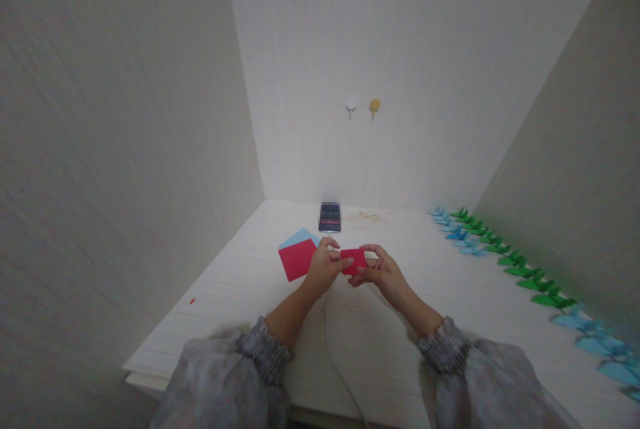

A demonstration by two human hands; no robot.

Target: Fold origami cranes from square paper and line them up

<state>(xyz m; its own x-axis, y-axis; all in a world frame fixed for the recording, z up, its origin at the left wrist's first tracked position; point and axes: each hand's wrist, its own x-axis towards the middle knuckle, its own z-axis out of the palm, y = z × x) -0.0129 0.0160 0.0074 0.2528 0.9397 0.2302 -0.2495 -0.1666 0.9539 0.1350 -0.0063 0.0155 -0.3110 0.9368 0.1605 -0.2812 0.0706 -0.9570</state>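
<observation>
Between my two hands, above the table, is a small red piece of folded paper [353, 261]. My left hand [325, 265] pinches its left edge, thumb on top. My right hand [376, 269] grips the right edge with thumb and fingers. Left of my left hand, a larger red paper sheet [297, 261] lies on the table, partly over a light blue sheet [302, 235]. My left hand hides part of both sheets' right side.
A phone [330, 217] stands near the back wall, and a cable [333, 355] runs toward the front edge. Rows of green folded paper cranes [515, 259] and blue ones [607, 345] line the right side. Two hooks [375, 107] are on the wall. A small orange scrap [193, 301] lies left.
</observation>
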